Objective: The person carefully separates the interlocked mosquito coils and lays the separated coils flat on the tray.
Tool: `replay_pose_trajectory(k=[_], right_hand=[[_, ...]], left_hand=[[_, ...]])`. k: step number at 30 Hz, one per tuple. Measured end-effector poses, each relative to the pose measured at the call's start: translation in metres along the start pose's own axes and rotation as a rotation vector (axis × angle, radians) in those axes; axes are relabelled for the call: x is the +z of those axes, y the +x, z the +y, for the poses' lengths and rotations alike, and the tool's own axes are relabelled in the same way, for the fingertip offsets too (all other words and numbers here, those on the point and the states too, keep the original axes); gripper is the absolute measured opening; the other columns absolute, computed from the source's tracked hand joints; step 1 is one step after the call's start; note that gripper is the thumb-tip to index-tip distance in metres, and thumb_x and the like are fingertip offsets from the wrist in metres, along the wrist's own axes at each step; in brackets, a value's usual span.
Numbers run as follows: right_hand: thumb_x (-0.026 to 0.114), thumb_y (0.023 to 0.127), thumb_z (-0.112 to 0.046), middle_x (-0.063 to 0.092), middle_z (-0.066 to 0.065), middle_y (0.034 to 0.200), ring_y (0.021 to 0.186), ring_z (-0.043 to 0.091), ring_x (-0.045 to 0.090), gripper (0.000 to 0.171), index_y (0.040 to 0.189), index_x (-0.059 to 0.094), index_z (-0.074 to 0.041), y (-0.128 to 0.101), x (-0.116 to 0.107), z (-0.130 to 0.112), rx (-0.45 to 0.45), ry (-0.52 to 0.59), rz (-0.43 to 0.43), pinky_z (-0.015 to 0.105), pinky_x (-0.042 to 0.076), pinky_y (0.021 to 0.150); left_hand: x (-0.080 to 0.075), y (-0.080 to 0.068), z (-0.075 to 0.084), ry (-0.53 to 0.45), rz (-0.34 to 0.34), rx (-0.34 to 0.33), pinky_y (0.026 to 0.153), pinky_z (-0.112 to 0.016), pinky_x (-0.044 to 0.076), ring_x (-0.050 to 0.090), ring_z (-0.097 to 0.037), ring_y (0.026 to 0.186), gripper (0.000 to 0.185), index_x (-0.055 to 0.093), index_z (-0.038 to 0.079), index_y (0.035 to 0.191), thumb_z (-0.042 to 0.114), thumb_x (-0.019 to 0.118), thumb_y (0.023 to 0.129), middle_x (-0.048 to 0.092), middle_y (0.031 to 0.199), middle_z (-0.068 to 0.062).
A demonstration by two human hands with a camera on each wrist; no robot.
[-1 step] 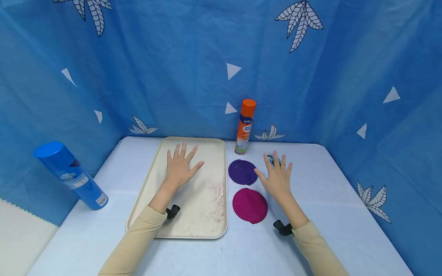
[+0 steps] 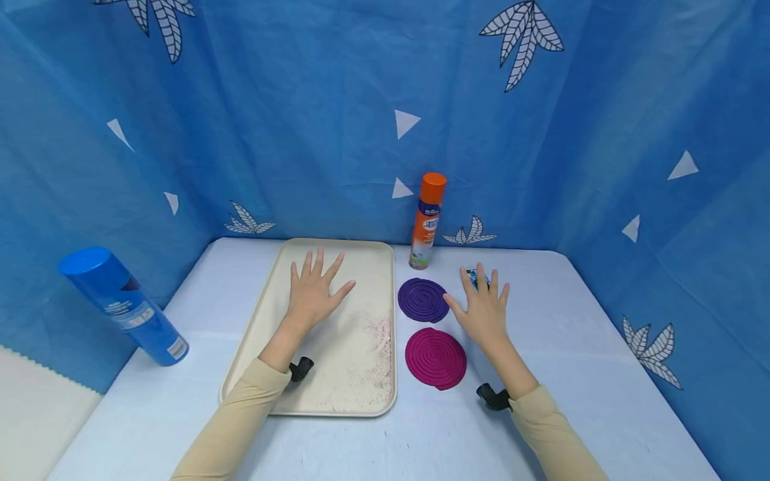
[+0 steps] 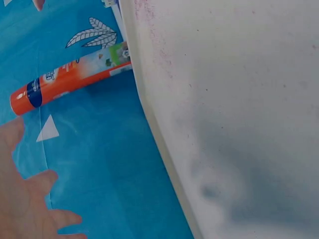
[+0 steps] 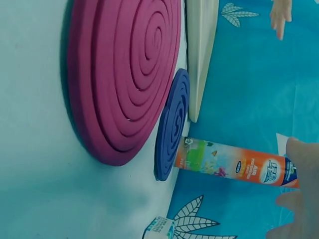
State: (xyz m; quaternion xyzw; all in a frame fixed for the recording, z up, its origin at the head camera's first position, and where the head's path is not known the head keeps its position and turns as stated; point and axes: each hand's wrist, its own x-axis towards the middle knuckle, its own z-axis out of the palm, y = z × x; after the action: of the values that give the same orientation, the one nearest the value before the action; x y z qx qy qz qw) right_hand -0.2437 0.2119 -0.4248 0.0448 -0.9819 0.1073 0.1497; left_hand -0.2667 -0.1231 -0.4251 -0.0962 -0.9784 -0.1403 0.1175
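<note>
The left hand lies flat on the tray, fingers spread and straight, holding nothing. The right hand rests palm down on the table, fingers also spread, gripping nothing; its fingertips half cover a small blue packet at the far side.

The two coils sit between the hands, just right of the tray. The purple coil is the farther one, with the right thumb just beside its right edge; whether they touch I cannot tell. The magenta coil lies nearer, left of the right wrist and close to the tray's right rim. In the right wrist view both coils lie flat, the magenta coil thicker-looking than the purple coil.

Both look like thin ridged spirals, probably light and stiff, and likely brittle, so a pinch at the outer rim with support beneath seems safer than lifting by the centre.

The orange can stands upright at the far edge, beyond the purple coil. A blue can leans at the left side, well apart from both hands.
</note>
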Motion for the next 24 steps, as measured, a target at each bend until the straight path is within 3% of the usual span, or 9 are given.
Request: replay_pose_trajectory(k=[7, 13, 19, 24], right_hand=[[0.051, 0.092, -0.053, 0.021, 0.026, 0.155, 0.143, 0.052, 0.009, 0.072, 0.149, 0.031, -0.013, 0.001, 0.000, 0.004, -0.007, 0.025, -0.001, 0.073, 0.004, 0.112], [0.055, 0.092, -0.047, 0.029, 0.028, 0.151, 0.140, 0.052, 0.020, 0.070, 0.147, 0.035, -0.009, -0.003, -0.002, 0.006, -0.015, 0.076, 0.034, 0.072, 0.015, 0.112], [0.059, 0.094, -0.032, 0.035, 0.029, 0.145, 0.136, 0.047, 0.030, 0.067, 0.146, 0.032, 0.000, -0.016, 0.000, 0.010, 0.001, 0.291, -0.022, 0.066, 0.028, 0.110], [0.060, 0.093, -0.024, 0.046, 0.029, 0.138, 0.127, 0.044, 0.044, 0.062, 0.142, 0.036, 0.004, -0.033, 0.010, 0.014, 0.028, 0.448, -0.076, 0.059, 0.038, 0.106]], left_hand=[[0.004, 0.000, 0.002, 0.004, 0.006, 0.004, 0.116, -0.068, 0.008, 0.010, -0.041, 0.147, 0.071, 0.026, 0.026, 0.151, 0.063, 0.042, 0.092, 0.016, 0.158, -0.021], [0.006, -0.005, 0.019, -0.085, 0.002, 0.009, 0.115, -0.065, 0.019, 0.019, -0.044, 0.144, 0.069, 0.026, 0.017, 0.151, 0.049, 0.049, 0.095, 0.022, 0.155, -0.026], [0.013, -0.017, 0.050, -0.347, 0.004, -0.005, 0.107, -0.056, 0.040, 0.044, -0.040, 0.131, 0.065, 0.031, 0.010, 0.149, 0.035, 0.057, 0.094, 0.040, 0.146, -0.023], [0.018, -0.030, 0.079, -0.696, -0.068, -0.020, 0.096, -0.045, 0.052, 0.060, -0.033, 0.112, 0.056, 0.039, 0.004, 0.143, 0.024, 0.058, 0.094, 0.053, 0.133, -0.023]])
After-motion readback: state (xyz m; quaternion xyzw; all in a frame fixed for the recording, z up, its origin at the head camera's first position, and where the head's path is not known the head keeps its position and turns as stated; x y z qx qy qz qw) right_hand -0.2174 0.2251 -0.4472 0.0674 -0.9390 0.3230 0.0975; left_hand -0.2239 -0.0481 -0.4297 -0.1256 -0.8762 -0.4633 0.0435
